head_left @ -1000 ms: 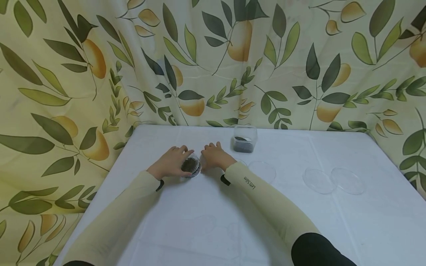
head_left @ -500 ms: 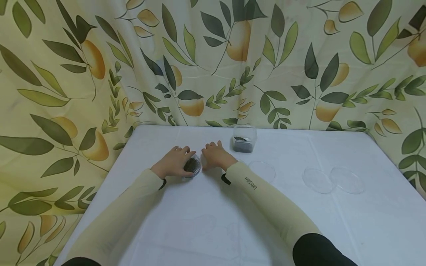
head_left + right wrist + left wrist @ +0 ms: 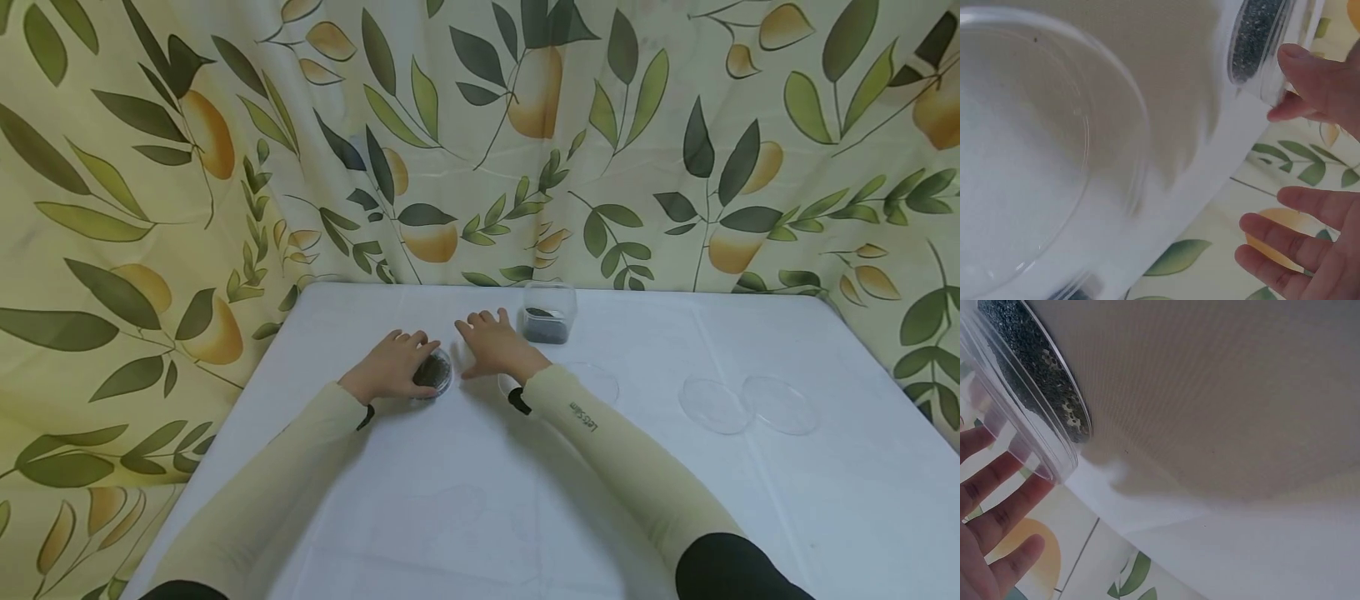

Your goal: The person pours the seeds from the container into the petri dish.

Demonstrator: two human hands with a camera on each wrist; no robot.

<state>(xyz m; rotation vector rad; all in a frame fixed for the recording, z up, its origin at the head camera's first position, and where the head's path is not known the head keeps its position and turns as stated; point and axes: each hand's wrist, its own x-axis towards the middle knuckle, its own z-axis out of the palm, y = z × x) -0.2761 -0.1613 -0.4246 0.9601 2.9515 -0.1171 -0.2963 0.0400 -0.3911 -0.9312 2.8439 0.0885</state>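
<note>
In the head view my left hand (image 3: 386,365) grips a small clear round container (image 3: 437,372) from its left side, thumb and fingers around it. The left wrist view shows the container's clear wall with dark, shredded, granular contents (image 3: 1038,369) inside, the fingertips against the wall. Just to its right, my right hand (image 3: 498,343) is spread with nothing in it, apart from the container in the head view. The right wrist view has the loose, straightened fingers (image 3: 1297,244) at the right edge, and the thumb overlapping the container there.
A clear square box (image 3: 550,317) with dark grey contents stands behind the right hand. A clear round dish (image 3: 596,383) lies by the right forearm, and another partly under the wrist. Two more clear round pieces lie further right (image 3: 716,407). A leaf-patterned curtain (image 3: 480,167) hangs behind the white table.
My right hand has lifted away to the right from the container, its fingers spreading and the gap widening. My left hand shifted slightly right at first and keeps its hold on the container.
</note>
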